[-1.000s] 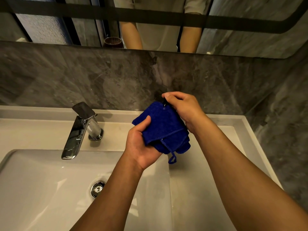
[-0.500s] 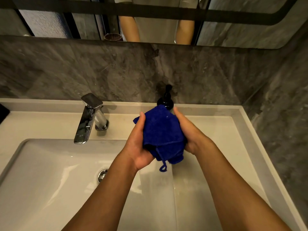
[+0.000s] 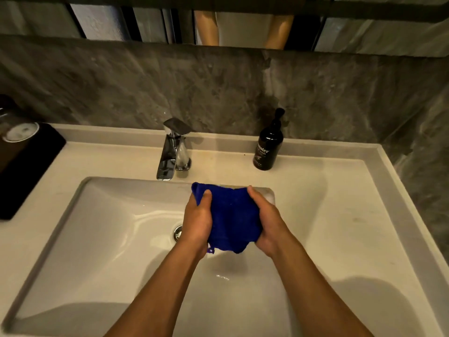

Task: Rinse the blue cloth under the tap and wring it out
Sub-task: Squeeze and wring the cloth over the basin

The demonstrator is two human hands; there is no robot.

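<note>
You have the blue cloth (image 3: 232, 218) bunched between both hands over the sink (image 3: 102, 239), held above the right half of the basin and just forward of its back edge. Your left hand (image 3: 197, 223) clasps the cloth's left side with the thumb pressed over its upper corner, and your right hand (image 3: 266, 223) grips the right side the same way, so both are closed on the fabric. The tap (image 3: 171, 152) stands at the back edge of the sink, and its spout ends to the left of the cloth, near it but not over it. No stream shows at the spout (the basin has a few wet glints near your forearms, but that tells little), so the rinse looks not yet begun. Whether the cloth is wet or dry cannot be told from its colour here. By my reading you are near the start: the cloth is in hand and at the basin, while opening the tap, soaking the cloth beneath it and the wringing twist all remain. The dark soap bottle (image 3: 268, 148) sits at the back edge, right of the tap, clear of your hands.
</note>
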